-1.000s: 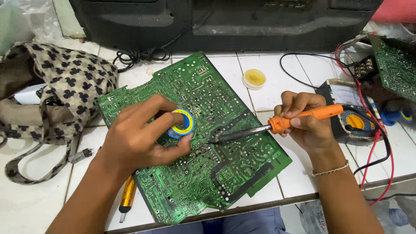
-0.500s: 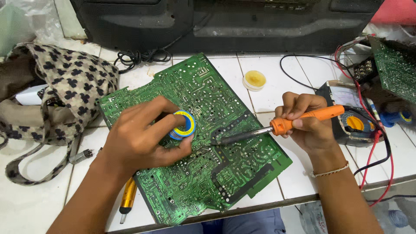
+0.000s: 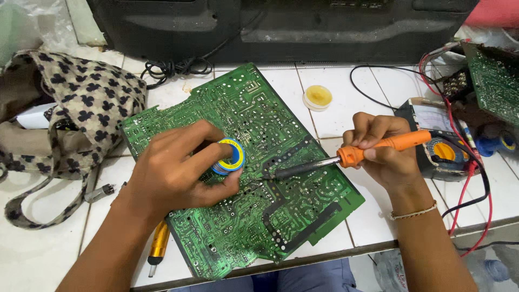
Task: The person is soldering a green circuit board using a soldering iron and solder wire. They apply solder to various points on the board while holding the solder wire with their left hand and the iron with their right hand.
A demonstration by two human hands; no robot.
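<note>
A large green circuit board (image 3: 254, 227) lies solder side up on the white tiled table (image 3: 43, 259). My left hand (image 3: 178, 173) rests on the board and grips a small blue and yellow solder spool (image 3: 230, 157). My right hand (image 3: 381, 148) holds a soldering iron with an orange handle (image 3: 386, 146). The iron's dark tip (image 3: 270, 176) touches the board just right of the spool.
A spotted cloth bag (image 3: 75, 113) lies at the left. A round flux tin (image 3: 317, 96), a multimeter (image 3: 438, 140) with red and black leads, and another green board (image 3: 494, 86) sit at the right. A yellow-handled tool (image 3: 158, 246) pokes out under the board. A black casing (image 3: 281, 27) stands behind.
The soldering iron's tip and the spool have shifted slightly on the board. Both hands keep their grips and stay almost in place.
</note>
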